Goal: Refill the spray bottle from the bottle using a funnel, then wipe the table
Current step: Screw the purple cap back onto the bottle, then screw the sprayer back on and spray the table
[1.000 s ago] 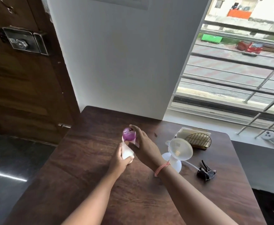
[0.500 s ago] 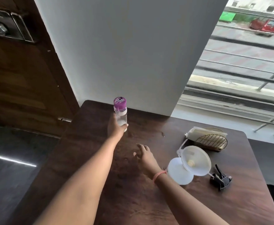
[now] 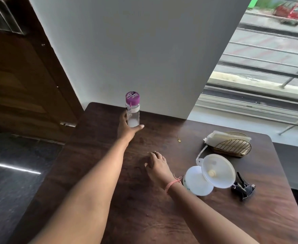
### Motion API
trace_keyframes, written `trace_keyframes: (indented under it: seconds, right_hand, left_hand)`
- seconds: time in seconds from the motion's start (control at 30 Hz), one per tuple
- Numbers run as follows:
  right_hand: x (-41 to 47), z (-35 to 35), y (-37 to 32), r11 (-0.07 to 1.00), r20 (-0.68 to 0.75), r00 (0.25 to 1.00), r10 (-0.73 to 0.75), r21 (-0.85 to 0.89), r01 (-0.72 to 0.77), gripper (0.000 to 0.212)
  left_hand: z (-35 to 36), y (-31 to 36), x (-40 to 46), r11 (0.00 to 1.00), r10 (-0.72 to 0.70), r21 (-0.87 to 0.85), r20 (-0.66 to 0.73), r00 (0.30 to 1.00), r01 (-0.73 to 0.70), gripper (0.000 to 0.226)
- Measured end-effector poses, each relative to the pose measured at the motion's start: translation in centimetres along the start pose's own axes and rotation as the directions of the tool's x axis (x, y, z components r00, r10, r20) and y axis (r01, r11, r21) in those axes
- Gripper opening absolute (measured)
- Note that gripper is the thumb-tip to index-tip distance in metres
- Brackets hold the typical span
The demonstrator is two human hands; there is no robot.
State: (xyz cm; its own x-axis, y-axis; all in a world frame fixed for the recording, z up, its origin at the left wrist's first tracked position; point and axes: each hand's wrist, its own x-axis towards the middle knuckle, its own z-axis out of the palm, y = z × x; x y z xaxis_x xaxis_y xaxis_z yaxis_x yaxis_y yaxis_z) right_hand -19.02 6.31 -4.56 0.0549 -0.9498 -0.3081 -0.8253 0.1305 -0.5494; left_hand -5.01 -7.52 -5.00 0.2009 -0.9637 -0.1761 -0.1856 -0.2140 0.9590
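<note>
Upright, the bottle (image 3: pixel 132 110) stands at the table's (image 3: pixel 144 217) far edge, gripped by left-hand fingers (image 3: pixel 139 127); the right hand (image 3: pixel 158 167), open and empty, lies nearer the funnel (image 3: pixel 218 170).

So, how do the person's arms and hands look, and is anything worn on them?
Both forearms are bare, with no sleeves in view. The right hand has a thin pink-orange thread bracelet, with loose ends, around the wrist. The left hand wears nothing visible: no ring, watch or glove.

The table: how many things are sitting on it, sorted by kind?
Bottles: 2, purple-capped bottle held by the left hand, white bottle
Funnels: 1
Spray heads: 1
Napkin holders: 1
Total: 5
</note>
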Motion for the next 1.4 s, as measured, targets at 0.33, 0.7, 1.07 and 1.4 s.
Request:
trace_keyframes:
  seconds: [0.33,0.7,1.07,1.4]
  right_hand:
    - [-3.4,-6.8,-4.0,0.964,-0.25,0.967,-0.045,0.245,0.108,0.034]
    - [-10.3,-17.2,1.2,0.919,-0.2,0.972,0.126,-0.346,-0.19,0.072]
    - [-11.7,-17.0,4.4,0.989,-0.28,0.959,0.045,-0.125,-0.083,0.069]
    - [-10.7,-18.8,6.8,0.969,-0.203,0.975,0.094,0.242,-0.044,0.057]
  left_hand:
    - [0.5,-1.4,-9.3,0.987,-0.064,-0.164,-0.393,0.917,-0.002,0.04]
    - [9.0,1.7,-20.6,0.953,0.081,0.206,0.535,0.841,-0.223,0.061]
    - [12.7,0.9,-22.4,0.895,0.126,0.303,0.535,0.836,-0.328,0.058]
    - [13.2,0.4,-22.7,0.912,0.161,0.245,0.525,0.836,-0.329,0.047]
